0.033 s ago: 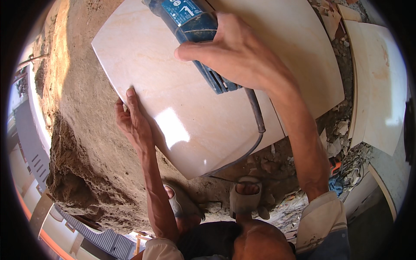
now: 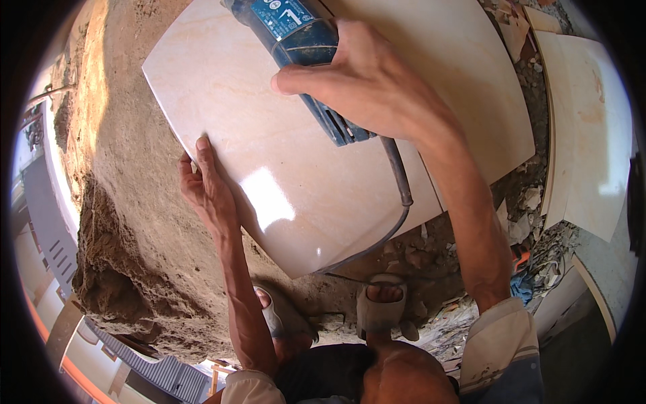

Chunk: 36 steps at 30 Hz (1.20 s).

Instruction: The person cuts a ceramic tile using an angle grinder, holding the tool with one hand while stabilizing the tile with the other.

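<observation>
My right hand (image 2: 377, 84) is wrapped round the body of a blue corded angle grinder (image 2: 296, 40). The grinder's front end is out of view at the top, and its cord (image 2: 397, 172) trails back over a glossy cream tile (image 2: 235, 87). At the tile's left edge is my left hand (image 2: 205, 185), thumb on the top face and fingers curled at the rim. A dark straight line runs through the tile beside the grinder, with a second cream piece (image 2: 481, 101) on its right.
Bare sandy ground (image 2: 141, 182) lies on the left. More cream tile pieces (image 2: 585, 121) lean at the right, with rubble (image 2: 531, 202) and shards beside them. My sandalled feet (image 2: 382, 299) are just below the tile. An orange and black object (image 2: 519, 257) sits near my right forearm.
</observation>
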{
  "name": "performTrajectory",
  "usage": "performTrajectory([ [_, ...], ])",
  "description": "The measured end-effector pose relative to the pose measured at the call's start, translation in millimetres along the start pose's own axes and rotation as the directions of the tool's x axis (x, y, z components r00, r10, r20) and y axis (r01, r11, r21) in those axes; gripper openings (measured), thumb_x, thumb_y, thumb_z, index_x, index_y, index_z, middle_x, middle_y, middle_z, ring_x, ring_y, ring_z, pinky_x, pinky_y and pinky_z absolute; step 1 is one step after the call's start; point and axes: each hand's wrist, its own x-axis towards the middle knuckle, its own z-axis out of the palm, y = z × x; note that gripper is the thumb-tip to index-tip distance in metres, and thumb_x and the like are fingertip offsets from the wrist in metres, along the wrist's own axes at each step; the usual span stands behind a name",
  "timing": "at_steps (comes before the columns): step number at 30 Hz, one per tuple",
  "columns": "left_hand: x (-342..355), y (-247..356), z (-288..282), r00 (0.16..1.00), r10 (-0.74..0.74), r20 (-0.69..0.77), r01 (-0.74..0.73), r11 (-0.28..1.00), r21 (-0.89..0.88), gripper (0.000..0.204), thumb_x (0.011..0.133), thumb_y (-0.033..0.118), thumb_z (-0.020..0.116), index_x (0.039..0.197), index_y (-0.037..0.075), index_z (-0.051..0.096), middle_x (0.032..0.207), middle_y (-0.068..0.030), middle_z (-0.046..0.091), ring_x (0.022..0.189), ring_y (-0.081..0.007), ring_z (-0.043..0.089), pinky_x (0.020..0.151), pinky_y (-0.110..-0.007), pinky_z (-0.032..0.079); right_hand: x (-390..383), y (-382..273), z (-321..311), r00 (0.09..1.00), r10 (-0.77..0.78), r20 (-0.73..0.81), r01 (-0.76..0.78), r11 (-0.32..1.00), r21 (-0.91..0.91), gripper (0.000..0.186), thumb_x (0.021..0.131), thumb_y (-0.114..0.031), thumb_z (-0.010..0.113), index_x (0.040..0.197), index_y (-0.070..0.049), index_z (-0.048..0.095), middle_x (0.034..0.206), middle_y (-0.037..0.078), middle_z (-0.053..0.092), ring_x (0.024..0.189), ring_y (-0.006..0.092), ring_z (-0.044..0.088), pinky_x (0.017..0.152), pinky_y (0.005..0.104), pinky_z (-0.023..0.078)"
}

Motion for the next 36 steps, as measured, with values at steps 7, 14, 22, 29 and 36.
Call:
performTrajectory([
  [7,-1,2,-1,1.0,0.002,-0.009,-0.002,1.0,0.021,0.055,0.107,0.057,0.076,0.118,0.004,0.07,0.073,0.001,0.069,0.058,-0.007,0.061,0.052,-0.03,0.052,-5,0,1,1.0,0.007,0.004,-0.007,1.0,0.005,0.042,0.08,-0.043,0.082,0.07,-0.004,0.072,0.068,0.017,0.071,0.062,0.0274,0.071,0.068,0.0435,0.059],
  [14,-3,8,0,1.0,0.005,-0.007,-0.005,0.999,0.038,0.058,0.106,0.059,0.076,0.122,0.003,0.071,0.08,-0.0055,0.077,0.064,-0.0099,0.07,0.055,-0.032,0.058,-11,1,-1,1.0,0.016,0.011,-0.016,1.0,0.006,0.043,0.08,-0.043,0.082,0.07,-0.003,0.072,0.068,0.017,0.072,0.063,0.0278,0.072,0.069,0.0437,0.059],
  [22,2,0,-3,1.0,0.019,0.005,-0.019,1.0,0.017,0.06,0.105,0.06,0.077,0.122,0.003,0.071,0.082,-0.0065,0.078,0.065,-0.0116,0.071,0.056,-0.033,0.06,-13,3,-1,1.0,0.024,0.017,-0.024,1.0,0.015,0.043,0.08,-0.044,0.082,0.07,-0.003,0.072,0.069,0.018,0.072,0.064,0.0284,0.072,0.069,0.0437,0.059],
  [29,2,-3,-2,0.999,0.043,-0.001,-0.043,0.999,0.0,0.059,0.105,0.059,0.077,0.123,0.003,0.071,0.082,-0.0059,0.077,0.063,-0.0119,0.07,0.053,-0.034,0.059,-21,1,-5,0.998,0.052,0.029,-0.053,0.998,0.021,0.043,0.08,-0.043,0.082,0.072,-0.002,0.073,0.072,0.019,0.074,0.067,0.0295,0.073,0.07,0.0432,0.059],
  [36,2,-1,-2,1.0,0.023,-0.003,-0.023,0.999,0.027,0.059,0.104,0.06,0.078,0.122,0.004,0.071,0.082,-0.0066,0.077,0.062,-0.0125,0.07,0.053,-0.036,0.06,-22,9,-1,1.0,0.018,0.0,-0.018,1.0,0.011,0.048,0.081,-0.045,0.082,0.083,0.002,0.076,0.075,0.022,0.075,0.071,0.0301,0.076,0.072,0.0435,0.061],
])
